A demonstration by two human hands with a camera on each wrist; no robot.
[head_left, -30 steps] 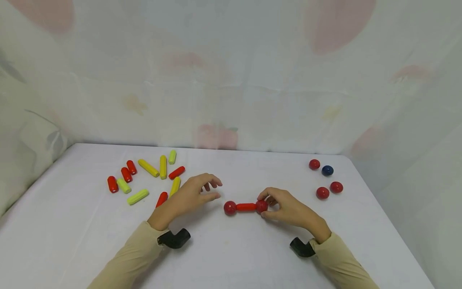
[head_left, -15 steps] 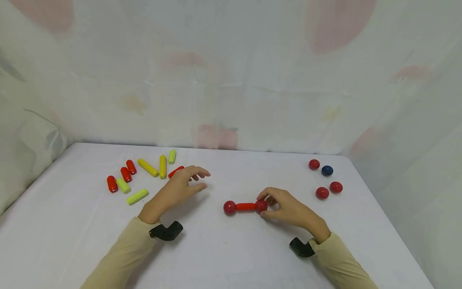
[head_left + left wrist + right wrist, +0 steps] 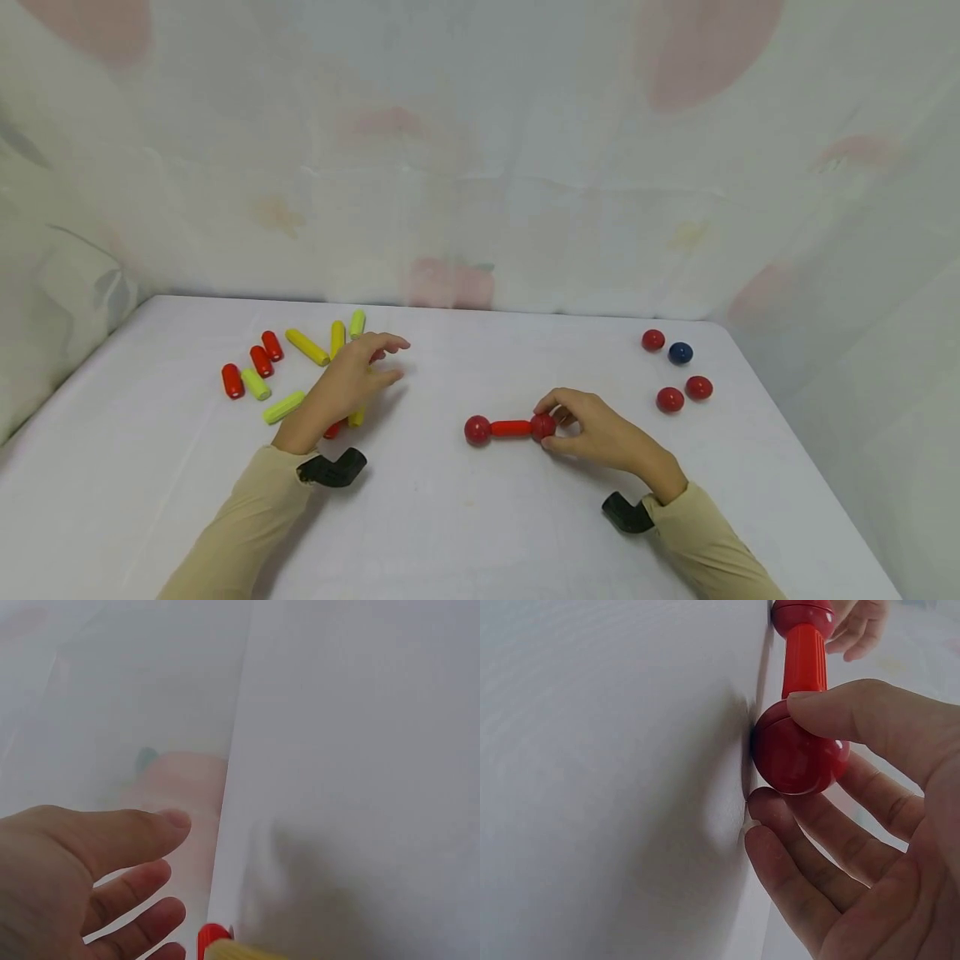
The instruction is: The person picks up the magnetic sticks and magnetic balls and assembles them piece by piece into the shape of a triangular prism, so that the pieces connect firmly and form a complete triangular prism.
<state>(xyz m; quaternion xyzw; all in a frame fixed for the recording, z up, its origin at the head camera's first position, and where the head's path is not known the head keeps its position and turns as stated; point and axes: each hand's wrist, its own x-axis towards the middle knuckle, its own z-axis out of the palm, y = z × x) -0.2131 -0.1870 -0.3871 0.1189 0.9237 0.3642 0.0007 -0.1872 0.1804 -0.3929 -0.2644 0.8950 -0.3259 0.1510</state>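
Note:
My right hand (image 3: 600, 433) pinches a red ball (image 3: 542, 427) between thumb and fingers. A short red rod (image 3: 512, 428) joins that ball to a second red ball (image 3: 477, 430), and the piece lies on the white table. In the right wrist view my thumb lies across the near ball (image 3: 799, 757). My left hand (image 3: 341, 383) is over the group of rods with relaxed fingers, holding nothing. It partly hides a yellow rod (image 3: 356, 417) and a red rod (image 3: 334, 429). The left wrist view catches the tips of a red rod (image 3: 213, 933) and a yellow one (image 3: 244, 951).
Left of my left hand lie several red rods (image 3: 232, 381), light green rods (image 3: 283, 407) and a yellow rod (image 3: 307, 347). At the back right are three red balls (image 3: 670, 400) and a blue ball (image 3: 680, 353). A patterned cloth (image 3: 525, 208) rises behind the table.
My left hand has moved left and farther back, away from the joined piece and over the rods. The right hand has stayed on its red ball.

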